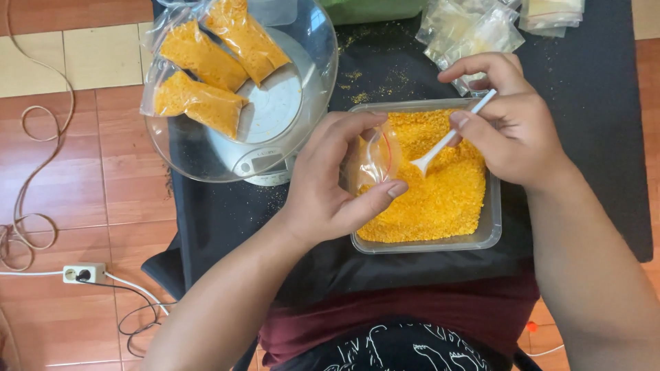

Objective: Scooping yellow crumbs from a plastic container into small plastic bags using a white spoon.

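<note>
- Fingers: the left hand [337, 182] has thumb and fingers curled around a small clear bag [378, 159], holding its mouth open; the right hand [512, 127] pinches the handle of a white plastic spoon [450, 135] between thumb and fingertips.
- Floor [75, 178]: reddish-brown tiles with a paler band at 10 o'clock; the largest surface in view, running down the 9 o'clock side.
- Black cloth [591, 89]: covers the work area from 12 to 4 o'clock and lies under everything handled.
- Clear bowl [313, 82]: at 11 o'clock, sitting on a kitchen scale [265, 165]; three filled bags [206, 62] of orange crumbs lie in it.
- Clear rectangular tub [491, 220]: at centre, just right of the left hand, holding loose orange crumbs [440, 199]. The spoon's bowl hovers over the crumbs, right beside the bag's mouth.
- Empty clear bags [474, 31]: a heap at 1 o'clock, just beyond the right hand.
- Spilled crumbs [357, 86]: scattered on the cloth between bowl and tub.
- Power strip [82, 273]: white, at 8 o'clock on the floor, with cables [41, 137] looping toward 9 o'clock, well apart from the hands.
</note>
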